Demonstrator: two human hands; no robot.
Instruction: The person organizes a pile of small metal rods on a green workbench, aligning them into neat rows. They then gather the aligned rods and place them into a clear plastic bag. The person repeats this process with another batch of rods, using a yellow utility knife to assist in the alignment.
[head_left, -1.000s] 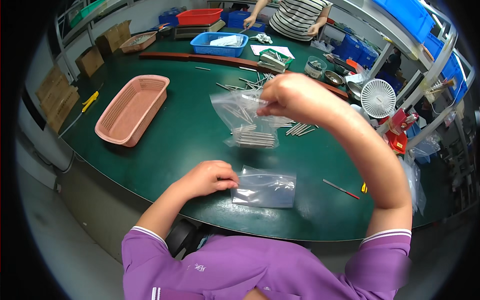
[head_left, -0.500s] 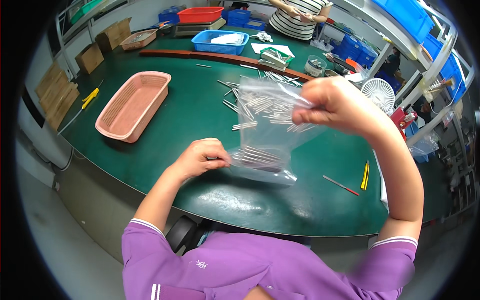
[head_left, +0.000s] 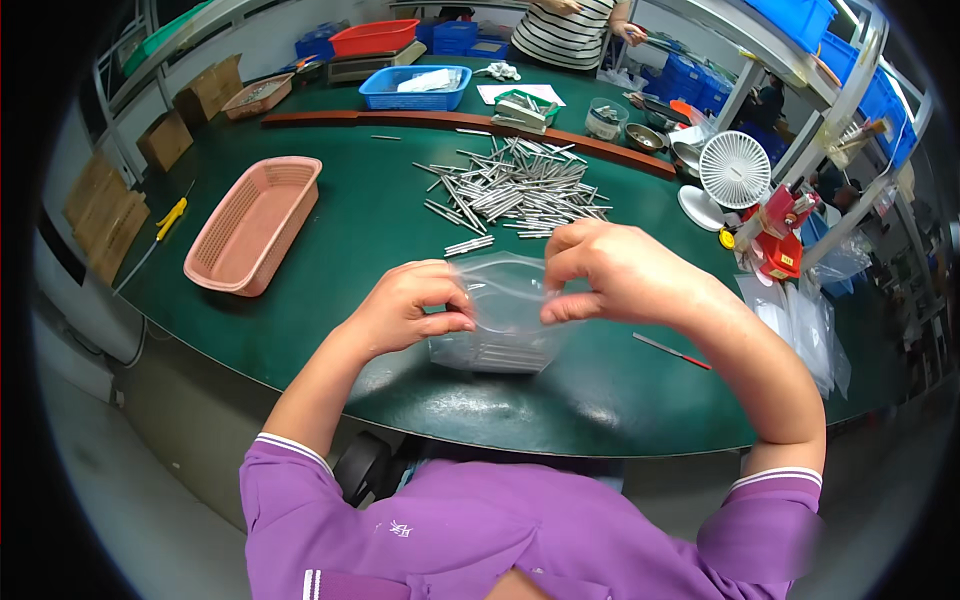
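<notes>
Clamping clear bag [head_left: 502, 318] between fingers of left hand [head_left: 412, 303] and, seemingly, right hand [head_left: 622, 272]; best held upright with rim [head_left: 503, 260] taut.

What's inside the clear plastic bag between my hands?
Slim metal rods lie low in the clear bag; the left hand and right hand hide parts of its top.

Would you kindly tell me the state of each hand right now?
Left hand: closed, pinching the clear plastic bag at the left side of its mouth.
Right hand: closed, pinching the same bag at the right side.
</notes>
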